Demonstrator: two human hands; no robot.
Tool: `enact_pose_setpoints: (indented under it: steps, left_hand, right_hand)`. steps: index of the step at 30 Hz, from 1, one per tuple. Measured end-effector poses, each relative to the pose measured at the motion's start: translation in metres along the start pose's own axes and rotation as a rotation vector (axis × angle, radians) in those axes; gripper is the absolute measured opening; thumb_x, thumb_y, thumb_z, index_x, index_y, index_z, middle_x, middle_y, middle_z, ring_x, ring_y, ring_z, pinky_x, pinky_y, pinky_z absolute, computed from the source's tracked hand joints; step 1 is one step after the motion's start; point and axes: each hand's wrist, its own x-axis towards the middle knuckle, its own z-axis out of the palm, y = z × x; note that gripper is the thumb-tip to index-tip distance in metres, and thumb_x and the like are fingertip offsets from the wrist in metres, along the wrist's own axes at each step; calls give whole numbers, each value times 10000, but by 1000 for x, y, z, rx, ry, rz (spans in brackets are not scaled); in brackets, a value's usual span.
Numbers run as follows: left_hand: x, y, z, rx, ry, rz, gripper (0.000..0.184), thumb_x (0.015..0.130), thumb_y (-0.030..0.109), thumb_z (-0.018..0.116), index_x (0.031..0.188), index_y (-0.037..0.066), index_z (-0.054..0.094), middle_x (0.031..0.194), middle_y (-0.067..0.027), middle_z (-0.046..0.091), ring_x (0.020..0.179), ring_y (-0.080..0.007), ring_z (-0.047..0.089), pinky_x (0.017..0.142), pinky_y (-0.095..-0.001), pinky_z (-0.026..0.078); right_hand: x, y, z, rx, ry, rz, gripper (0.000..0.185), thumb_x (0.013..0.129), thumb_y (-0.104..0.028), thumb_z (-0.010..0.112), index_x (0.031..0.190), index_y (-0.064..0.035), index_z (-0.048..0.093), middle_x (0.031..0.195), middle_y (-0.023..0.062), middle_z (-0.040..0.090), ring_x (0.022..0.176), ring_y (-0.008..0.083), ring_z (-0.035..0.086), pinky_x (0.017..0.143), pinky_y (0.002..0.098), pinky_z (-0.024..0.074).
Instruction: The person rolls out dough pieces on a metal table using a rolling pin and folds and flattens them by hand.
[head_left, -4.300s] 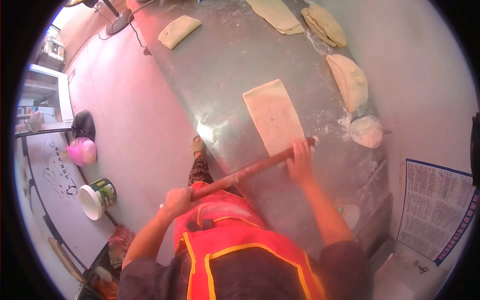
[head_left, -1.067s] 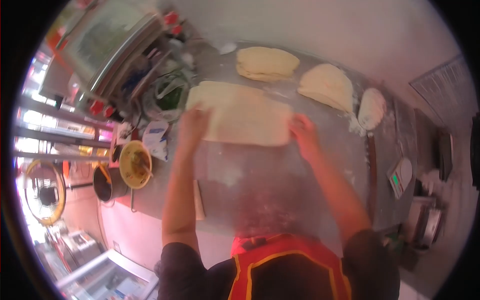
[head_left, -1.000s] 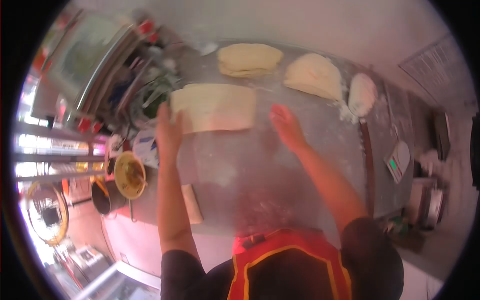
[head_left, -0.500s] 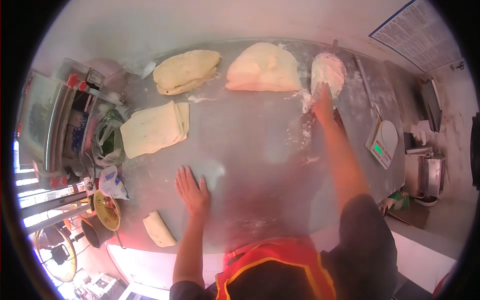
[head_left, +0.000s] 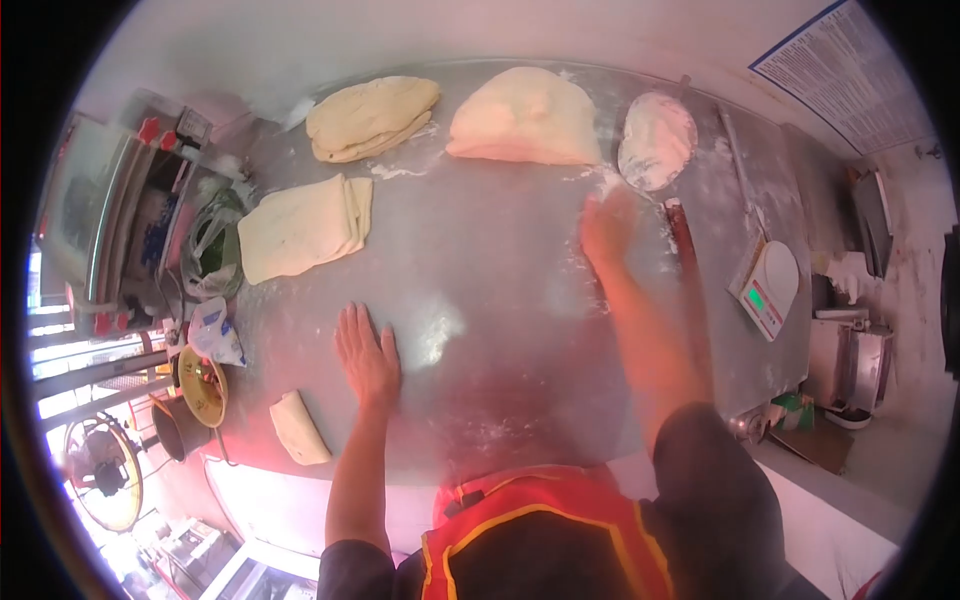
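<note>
My left hand (head_left: 367, 355) lies flat on the metal worktop (head_left: 480, 260), fingers stretched out, holding nothing. Smeared by motion, my right hand (head_left: 608, 228) is over floury patches of the worktop, just below and left of an oval tray of white flour (head_left: 656, 140); whether its fingers hold anything does not show. Close to my right forearm lies a brown rolling pin (head_left: 684, 245). A big dome of dough (head_left: 525, 115) rests at the back, beside a folded dough slab (head_left: 372, 118). Stacked dough sheets (head_left: 303, 228) lie at the left, and a small folded dough piece (head_left: 299, 428) sits near the front edge.
On the right stand a digital scale (head_left: 768, 290) and a thin rod (head_left: 738, 160). Along the left edge are a bag of greens (head_left: 212, 250), a white-and-blue packet (head_left: 216, 332) and a yellow bowl (head_left: 203, 387). A printed sheet (head_left: 840, 75) hangs on the wall.
My right hand has left the flour tray and moved left and toward me, uncovering the rolling pin. My left hand stays flat on the worktop. The whole view has shifted slightly.
</note>
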Motion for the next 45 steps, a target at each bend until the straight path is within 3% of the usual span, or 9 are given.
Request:
enact_pose_setpoints:
  steps: [4,9,13,17,23,28,31,42,45]
  left_hand:
    - [1,-1,-1,11,-13,-8,524,946,282,495,1378,-1,406,1439,-197,392,1387,-336,289,1147,-476,179]
    - [3,0,-19,-146,86,59,498,943,266,506,1367,19,422,1425,-186,413,1366,-348,322,1134,-479,222]
    - [-20,-70,-1,-323,180,-17,509,921,250,555,1366,43,419,1384,-176,454,1310,-369,384,1102,-490,280]
    - [-78,-141,-56,-14,370,-383,578,848,313,656,1303,12,466,1307,-193,504,1239,-353,447,1016,-465,365]
    - [-75,-176,-120,-215,38,-741,582,758,365,764,1141,-33,582,1090,-190,634,1025,-311,603,844,-396,488]
    - [-87,-232,-110,-600,-166,-620,481,745,313,779,1068,-19,650,934,-87,686,837,-206,645,702,-332,499]
    - [-83,-188,-152,-756,-255,-844,446,759,269,765,1096,-2,654,967,-74,677,868,-201,640,737,-332,499]
    - [-75,-130,-168,-665,-327,-414,442,788,135,679,1208,23,599,1007,-85,676,909,-171,641,791,-326,506]
    - [-41,-64,-169,-731,-563,-142,423,799,129,666,1203,22,599,1024,-78,667,932,-166,627,822,-320,492]
  right_hand:
    - [-73,-63,-25,123,-378,-526,622,935,-367,497,1445,-53,329,1505,226,273,1416,357,220,1150,505,168]
    - [-171,-25,-105,226,-815,-1035,577,916,-350,526,1424,-113,389,1496,152,319,1411,341,239,1123,534,219]
    - [-144,-3,-113,114,-564,-698,517,913,-295,541,1364,-63,439,1415,203,399,1318,380,367,1094,540,265]
    - [-132,-74,-105,387,-502,-583,473,907,-193,556,1332,-12,453,1389,229,418,1275,403,407,1078,487,317]
    - [-193,-191,-97,737,-648,-778,454,885,-134,561,1315,-25,464,1302,222,502,1229,392,461,1049,456,367]
    - [-229,-202,-100,788,-745,-825,436,882,-116,552,1302,-24,477,1293,219,516,1214,390,474,1031,440,389]
    - [-230,-195,-104,796,-811,-785,416,885,-113,546,1286,-15,488,1294,222,515,1206,394,480,1023,431,401]
    - [-220,-132,-119,784,-751,-653,387,871,-65,578,1249,-17,511,1274,195,534,1153,329,554,968,387,457]
    - [-212,-107,-132,849,-867,-458,392,906,-88,561,1284,-21,486,1280,169,539,1121,295,581,960,382,465]
